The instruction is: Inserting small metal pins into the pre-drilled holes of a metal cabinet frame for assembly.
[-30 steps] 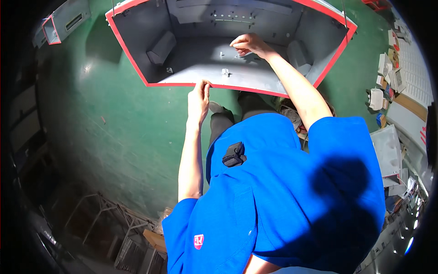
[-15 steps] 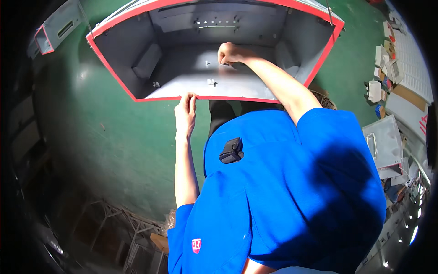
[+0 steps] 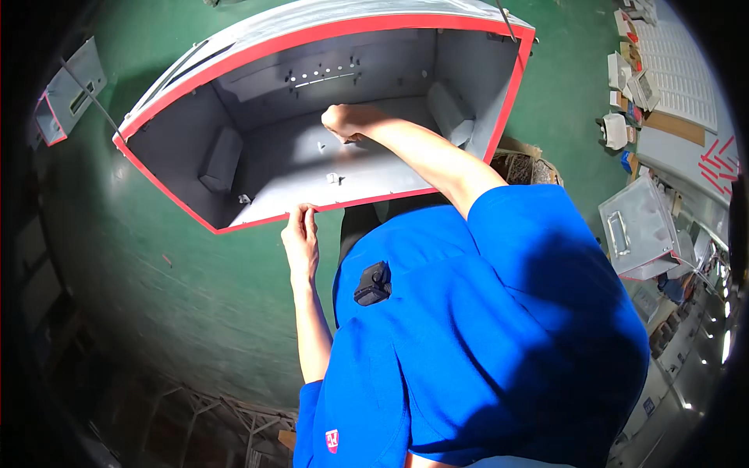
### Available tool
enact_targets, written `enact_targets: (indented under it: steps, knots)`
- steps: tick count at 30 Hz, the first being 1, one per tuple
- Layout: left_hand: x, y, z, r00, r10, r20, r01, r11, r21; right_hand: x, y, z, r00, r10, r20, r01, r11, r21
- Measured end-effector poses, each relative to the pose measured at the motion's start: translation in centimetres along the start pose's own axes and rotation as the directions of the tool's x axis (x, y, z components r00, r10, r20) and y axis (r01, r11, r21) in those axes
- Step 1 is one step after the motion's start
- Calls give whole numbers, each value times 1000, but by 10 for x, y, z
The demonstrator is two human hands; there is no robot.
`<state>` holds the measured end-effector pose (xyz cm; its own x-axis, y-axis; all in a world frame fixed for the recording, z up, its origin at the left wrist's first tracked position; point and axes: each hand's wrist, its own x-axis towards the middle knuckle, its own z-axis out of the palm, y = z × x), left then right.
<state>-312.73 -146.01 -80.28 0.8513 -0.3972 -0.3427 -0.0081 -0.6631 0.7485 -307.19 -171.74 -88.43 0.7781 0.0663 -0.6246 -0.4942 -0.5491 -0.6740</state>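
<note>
A grey metal cabinet [image 3: 275,201] with red edging stands in front of me, its open side toward me. My left hand [image 3: 299,248] pinches the near red rim between thumb and fingers. Inside, my right hand [image 3: 349,123] is closed low over the cabinet's inner surface, knuckles up. Whatever its fingers hold is hidden beneath them. A small pale clip-like fitting [image 3: 334,179] sits on the inner surface nearer the rim. Another small fitting [image 3: 321,147] is left of my right hand, and a third [image 3: 244,200] lies near the left corner.
A smaller red-edged metal box [image 3: 51,117] stands on the green floor at far left. At right are another grey metal box [image 3: 638,222], a white louvred panel [image 3: 675,66] and assorted small boxes. A sack-like container [image 3: 524,165] sits behind my right arm.
The view has turned, so the cabinet now appears tilted and farther left. Both hands keep nearly the same places on it, left at the rim and right inside.
</note>
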Motion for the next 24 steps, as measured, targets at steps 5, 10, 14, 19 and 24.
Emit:
enact_targets:
  steps: [5,10,14,19,24]
  knots:
    - [2,-2,-3,999,17,35,-18,999,39,5,-6,8,999,35,1,-35,997,75]
    - [1,-1,-5,999,9,42,-11,999,52,22,4,21,996,0,89,7,997,-83]
    - [1,-9,-2,999,36,13,-37,999,34,25,40,21,973,-200,118,159,943,291]
    - [5,-9,0,996,86,28,-87,994,62,3,57,11,971,-216,-99,222,677,702]
    - [5,-21,1,991,131,2,-131,990,44,-20,30,22,964,-92,-250,266,389,882]
